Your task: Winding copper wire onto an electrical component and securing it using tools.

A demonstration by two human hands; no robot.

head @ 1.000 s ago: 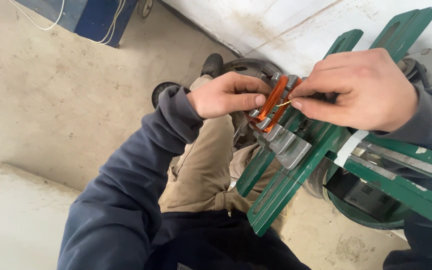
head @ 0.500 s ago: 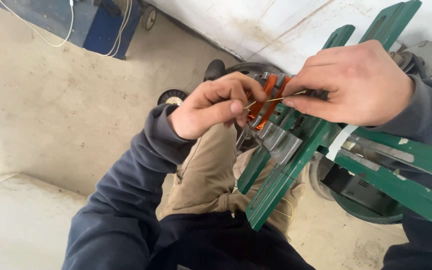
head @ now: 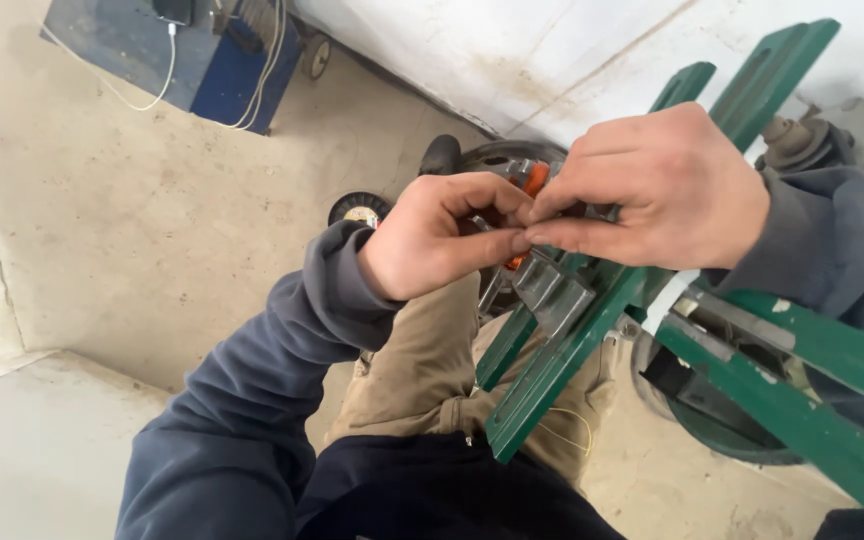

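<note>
Green bars are painted metal, slightly glossy; floor is rough matt concrete; sleeve is soft cloth.

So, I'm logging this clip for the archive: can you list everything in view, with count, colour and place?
Green metal bars: several, green, slanting across the lap and to the right.
Orange part: one, orange, between the fingertips, mostly hidden.
Grey metal block: one, grey, on the bars below the hands.
Blue cart: one, blue, top left on the concrete floor.
White cable: one, white, trailing from the cart.
Left hand: pinching at the orange part.
Right hand: pinching there too.
</note>
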